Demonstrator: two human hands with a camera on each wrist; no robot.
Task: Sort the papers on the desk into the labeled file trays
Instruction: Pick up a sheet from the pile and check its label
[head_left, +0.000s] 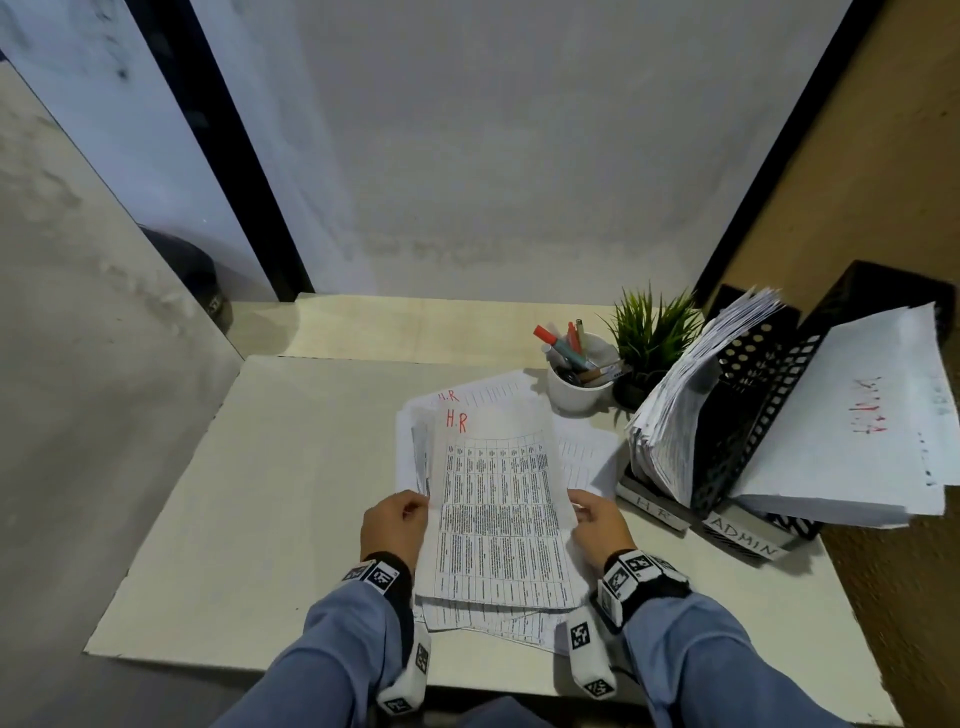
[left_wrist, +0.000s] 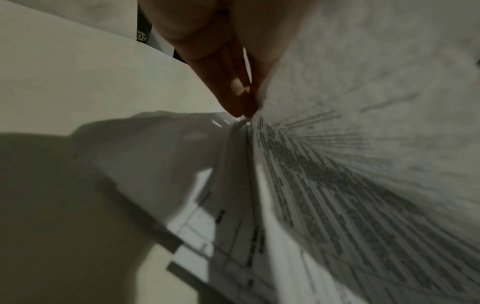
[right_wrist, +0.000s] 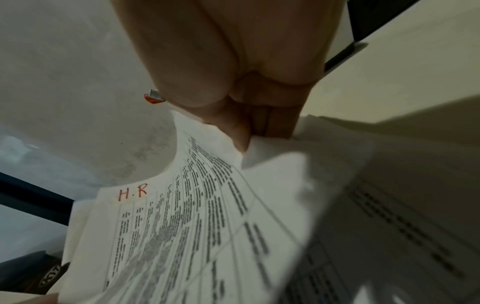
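Note:
A printed table sheet marked "H.R" in red is lifted above the paper pile on the desk. My left hand pinches a few sheets at their left edge. My right hand pinches the top sheet's right edge. Two black mesh file trays stand at the right: the one labeled HR holds a thick leaning stack, the one labeled ADMIN holds white sheets with red writing.
A white cup of markers and a small green plant stand behind the pile. The desk ends at a wall behind and a brown panel on the right.

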